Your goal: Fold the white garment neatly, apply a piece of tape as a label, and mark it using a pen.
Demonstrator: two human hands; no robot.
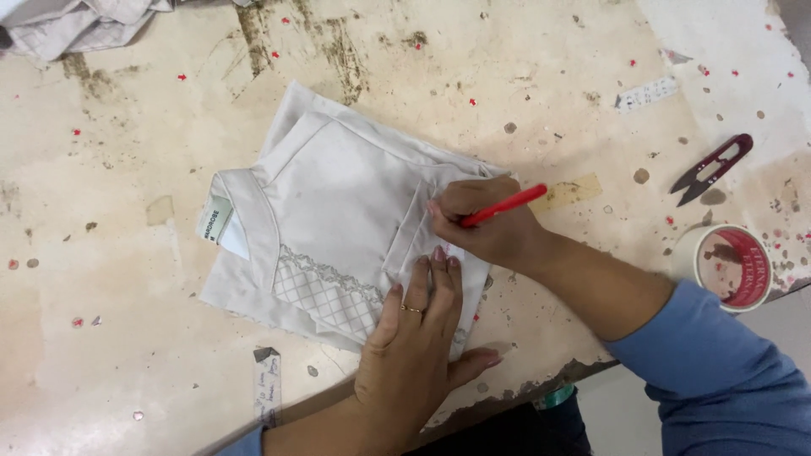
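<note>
A folded pale grey cloth garment [338, 219] lies flat in the middle of a worn, stained cream worktable [118, 287]. It has a plain collar band at 9 o'clock and a stitched panel of criss-cross diamonds at 6 o'clock. A small white and green tag [216, 221] peeks out of the collar, pointing to 9 o'clock.

The left hand [414, 346] lies flat and open on the lower edge of the garment, fingers together and pointing to 12 o'clock. It wears 1 gold ring.

The right hand [490, 224] sits at 3 o'clock on the garment. It is curled tight round a thin red pen [505, 205], and the pen tip touches the cloth. A blue sleeve [718, 371] covers that arm.

Out at 3 o'clock, near the table edge, stands a white roll of tape with a red inner side [733, 266]. Its hollow middle shows only the table. Just past it, at 2 o'clock, lie small dark red thread snips [714, 167]. A white paper strip [646, 93] lies at 1 o'clock. Another paper strip [268, 384] lies at 7 o'clock. A heap of grey cloth [76, 25] sits far off at 11 o'clock. Tiny red specks dot the table.
</note>
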